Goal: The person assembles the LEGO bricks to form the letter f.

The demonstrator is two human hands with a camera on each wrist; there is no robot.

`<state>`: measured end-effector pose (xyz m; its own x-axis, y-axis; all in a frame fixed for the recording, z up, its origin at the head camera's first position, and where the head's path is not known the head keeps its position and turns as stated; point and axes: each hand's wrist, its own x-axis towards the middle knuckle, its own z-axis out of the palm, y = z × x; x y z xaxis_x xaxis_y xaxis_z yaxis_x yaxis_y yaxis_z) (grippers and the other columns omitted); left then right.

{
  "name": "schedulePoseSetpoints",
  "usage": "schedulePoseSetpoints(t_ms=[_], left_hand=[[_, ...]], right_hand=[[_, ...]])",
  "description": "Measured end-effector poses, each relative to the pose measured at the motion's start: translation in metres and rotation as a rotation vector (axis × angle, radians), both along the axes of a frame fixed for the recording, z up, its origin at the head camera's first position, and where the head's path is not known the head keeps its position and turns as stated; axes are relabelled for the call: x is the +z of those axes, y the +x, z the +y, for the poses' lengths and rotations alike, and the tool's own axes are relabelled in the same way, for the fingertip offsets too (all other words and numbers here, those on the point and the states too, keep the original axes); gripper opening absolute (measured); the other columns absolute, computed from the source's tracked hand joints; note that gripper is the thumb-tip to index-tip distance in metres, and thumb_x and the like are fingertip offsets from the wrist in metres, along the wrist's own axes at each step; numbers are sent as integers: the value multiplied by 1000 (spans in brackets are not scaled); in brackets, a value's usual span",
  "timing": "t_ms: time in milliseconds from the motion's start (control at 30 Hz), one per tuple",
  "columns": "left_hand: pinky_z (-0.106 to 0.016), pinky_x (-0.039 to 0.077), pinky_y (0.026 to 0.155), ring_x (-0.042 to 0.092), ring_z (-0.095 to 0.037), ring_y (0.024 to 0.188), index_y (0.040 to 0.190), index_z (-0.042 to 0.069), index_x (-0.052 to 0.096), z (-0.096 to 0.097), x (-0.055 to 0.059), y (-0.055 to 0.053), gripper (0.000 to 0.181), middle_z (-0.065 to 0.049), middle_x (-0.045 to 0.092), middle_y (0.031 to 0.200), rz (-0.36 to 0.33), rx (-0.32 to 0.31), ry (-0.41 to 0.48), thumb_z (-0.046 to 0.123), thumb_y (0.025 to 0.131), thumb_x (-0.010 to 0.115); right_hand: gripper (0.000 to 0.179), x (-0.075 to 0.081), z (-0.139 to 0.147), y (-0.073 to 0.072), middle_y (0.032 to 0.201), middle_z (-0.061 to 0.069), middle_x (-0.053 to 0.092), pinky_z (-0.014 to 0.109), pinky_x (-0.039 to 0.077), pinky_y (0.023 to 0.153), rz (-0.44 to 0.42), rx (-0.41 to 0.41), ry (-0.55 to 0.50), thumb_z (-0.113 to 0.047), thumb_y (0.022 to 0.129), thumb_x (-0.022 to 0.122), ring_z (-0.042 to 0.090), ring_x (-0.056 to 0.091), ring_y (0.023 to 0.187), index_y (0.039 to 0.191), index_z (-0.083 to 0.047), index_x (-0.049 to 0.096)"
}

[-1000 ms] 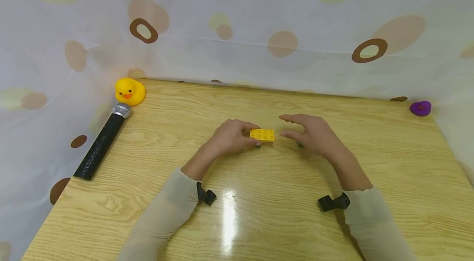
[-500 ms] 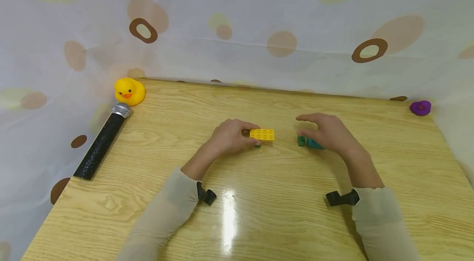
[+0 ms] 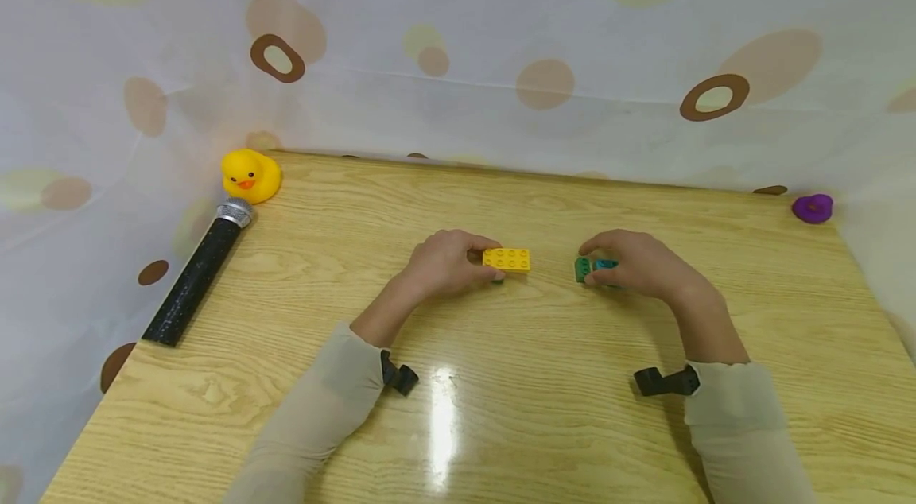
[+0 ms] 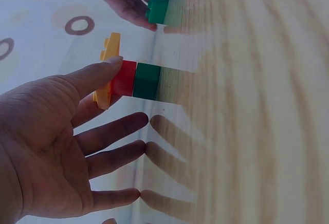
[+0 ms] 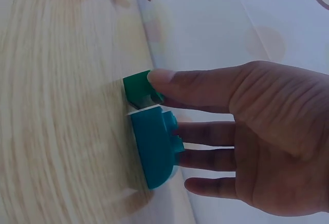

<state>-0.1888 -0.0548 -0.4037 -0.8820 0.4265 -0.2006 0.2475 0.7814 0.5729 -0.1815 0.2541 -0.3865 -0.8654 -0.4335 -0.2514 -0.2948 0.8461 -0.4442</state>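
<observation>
Mid-frame, your left hand [image 3: 445, 261] pinches the yellow brick [image 3: 514, 261] atop a red block [image 4: 125, 78]; right of centre, your right hand [image 3: 647, 269], grip narrow, straddles a green block [image 3: 581, 269], firm hold unclear; likely light, stiff plastic, best held by opposite sides

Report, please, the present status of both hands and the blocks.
Left hand holds yellow-red-green stack. Right hand pinches small green block. Blue block close beside it, possibly in the way.
</observation>
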Motion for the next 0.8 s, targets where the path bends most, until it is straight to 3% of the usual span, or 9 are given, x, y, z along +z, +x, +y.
schedulePoseSetpoints(t_ms=[167,567,800], left_hand=[[-32,49,77,66,-15,107,137,33,65,1,0,0,52,3,71,130,-1,0,2,48,89,76],[-30,48,71,68,-15,103,137,32,65,1,0,1,52,3,72,127,9,-10,5,49,89,76],[-29,47,68,67,-13,97,137,33,65,2,1,2,52,3,73,126,-6,-25,-3,49,89,76]], right_hand=[[39,-3,-1,-1,126,18,68,58,49,95,28,6,12,-23,93,75,38,63,114,126,-4,69],[42,6,-6,3,137,26,61,61,47,99,67,-72,-30,-22,101,63,47,60,122,139,-5,59],[38,13,-12,8,130,22,67,58,50,96,86,-112,-94,-27,98,68,43,64,118,129,-7,62]])
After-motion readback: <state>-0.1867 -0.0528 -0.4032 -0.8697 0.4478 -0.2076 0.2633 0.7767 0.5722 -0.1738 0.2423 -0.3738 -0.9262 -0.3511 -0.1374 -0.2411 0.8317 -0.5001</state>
